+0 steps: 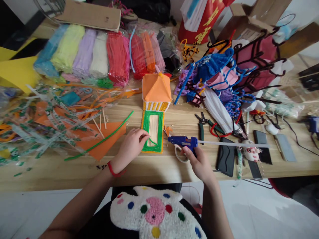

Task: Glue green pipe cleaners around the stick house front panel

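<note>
My right hand (199, 162) is wrapped round the handle of a blue glue gun (183, 142), a long glue stick (231, 144) sticking out of its back. The nozzle points left, just beside the panel. My left hand (134, 142) is pinched on a thin green pipe cleaner (152, 142) that curves over the panel's lower part. That panel (160, 132) has a wide green border, an orange edge and a middle of pale sticks. Directly behind it stands a small house-like model (157, 89) with an orange peaked roof and striped walls.
Bagged pipe cleaners (82, 53) line the back left, with plastic scraps (57, 122) before them. A green pipe cleaner (102, 141) crosses orange felt (109, 132). Rightward are pliers (201, 126), blue craft pieces (219, 63) and a black phone (225, 157).
</note>
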The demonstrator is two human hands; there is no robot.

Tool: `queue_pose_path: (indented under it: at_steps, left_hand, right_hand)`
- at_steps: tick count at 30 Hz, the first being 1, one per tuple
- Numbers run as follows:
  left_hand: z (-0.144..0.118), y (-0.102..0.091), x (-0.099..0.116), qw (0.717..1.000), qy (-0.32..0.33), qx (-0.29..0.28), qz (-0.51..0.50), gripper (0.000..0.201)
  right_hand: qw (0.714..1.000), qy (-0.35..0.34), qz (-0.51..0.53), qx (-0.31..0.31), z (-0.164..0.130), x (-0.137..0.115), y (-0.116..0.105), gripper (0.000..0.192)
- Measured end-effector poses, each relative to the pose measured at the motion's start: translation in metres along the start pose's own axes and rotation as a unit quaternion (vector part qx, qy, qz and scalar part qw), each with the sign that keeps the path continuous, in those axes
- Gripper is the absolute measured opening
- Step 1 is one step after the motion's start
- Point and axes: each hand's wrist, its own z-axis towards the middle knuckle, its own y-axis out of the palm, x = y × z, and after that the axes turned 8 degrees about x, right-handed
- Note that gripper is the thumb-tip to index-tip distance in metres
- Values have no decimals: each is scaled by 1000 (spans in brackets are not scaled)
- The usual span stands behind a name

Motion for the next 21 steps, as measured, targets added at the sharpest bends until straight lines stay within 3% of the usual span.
queue_pose_path:
  at_steps: [7,12,16,21]
  left_hand:
    - [22,11,1,999,41,-17,-11,12]
    - [29,18,2,998,63,-28,-6,11]
    - [27,17,1,998,64,-23,-6,11]
    - [21,11,2,999,25,-18,-27,14]
  right_hand:
    - [992,7,61,113,5,8,17,41]
    - [995,11,70,74,9,9,25,42]
    - [999,-5,16,27,15,-2,31,44]
    - [997,-42,-59,21,26,-13,40,41]
